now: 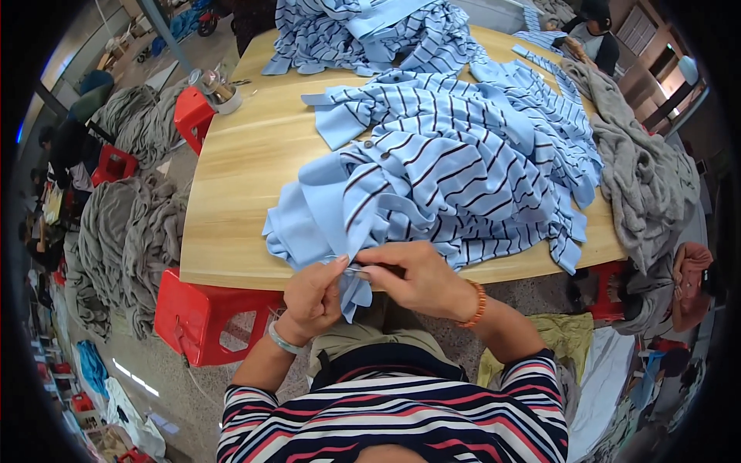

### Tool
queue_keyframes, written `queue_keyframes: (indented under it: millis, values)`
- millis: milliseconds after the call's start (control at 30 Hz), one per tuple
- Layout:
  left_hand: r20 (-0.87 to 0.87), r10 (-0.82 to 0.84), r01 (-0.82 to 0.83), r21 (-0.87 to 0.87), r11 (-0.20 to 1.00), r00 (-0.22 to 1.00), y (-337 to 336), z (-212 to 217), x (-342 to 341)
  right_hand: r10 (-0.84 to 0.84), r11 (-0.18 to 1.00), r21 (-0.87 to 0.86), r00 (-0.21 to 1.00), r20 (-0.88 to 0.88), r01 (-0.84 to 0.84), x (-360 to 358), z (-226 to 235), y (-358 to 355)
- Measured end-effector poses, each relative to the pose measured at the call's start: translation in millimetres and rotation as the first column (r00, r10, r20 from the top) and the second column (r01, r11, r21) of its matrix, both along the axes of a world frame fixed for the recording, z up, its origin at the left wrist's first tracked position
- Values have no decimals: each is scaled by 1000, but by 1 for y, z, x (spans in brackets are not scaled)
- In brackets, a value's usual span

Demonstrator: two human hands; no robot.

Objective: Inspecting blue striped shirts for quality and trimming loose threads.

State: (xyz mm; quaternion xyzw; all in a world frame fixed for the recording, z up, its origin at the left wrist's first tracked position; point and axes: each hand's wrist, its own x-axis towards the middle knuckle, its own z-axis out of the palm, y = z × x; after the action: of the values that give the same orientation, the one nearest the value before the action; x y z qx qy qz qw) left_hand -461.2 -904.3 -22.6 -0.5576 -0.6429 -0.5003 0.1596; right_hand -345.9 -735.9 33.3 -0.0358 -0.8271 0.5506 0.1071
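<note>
At the near edge of the table, my left hand (312,299) is closed, pinching the edge of a light blue garment with dark stripes (463,170). My right hand (421,279) meets it there, its fingers closed round a small metal tool (356,271) that looks like thread snips. Most of the tool is hidden by the fingers. A plain blue flap (356,299) of the garment hangs below my hands over the table edge. The rest of the cloth lies bunched on the tabletop ahead and to the right, with a dark button (367,144) showing.
More striped garments (370,38) are heaped at the table's (231,201) far side. A white pot with tools (224,100) stands at its left edge. Red stools (204,316) and grey cloth piles (127,239) lie left; grey cloth (648,177) hangs right. Another person (594,38) sits far right.
</note>
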Motion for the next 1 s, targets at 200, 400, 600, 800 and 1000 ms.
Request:
queue_keyframes:
  millis: [200, 400, 600, 800, 1000]
  values:
    - [41, 197, -198, 27, 980, 980, 4, 31, -46, -86, 986, -112, 959, 272, 120, 31, -3, 46]
    - [283, 34, -66, 105, 992, 959, 38, 81, -82, -130, 829, 535, 986, -105, 166, 7, -25, 66]
    - [346, 43, -102, 156, 983, 937, 55, 75, -113, -571, 602, 673, 821, -14, 431, -6, -6, 98]
    - [683, -139, 97, 99, 990, 717, 82, 55, -141, -391, 766, 524, 917, -82, 374, 0, -14, 141]
    - [689, -67, 60, 35, 998, 722, 86, 70, -144, -506, 677, 436, 805, -310, 593, 6, 29, 159]
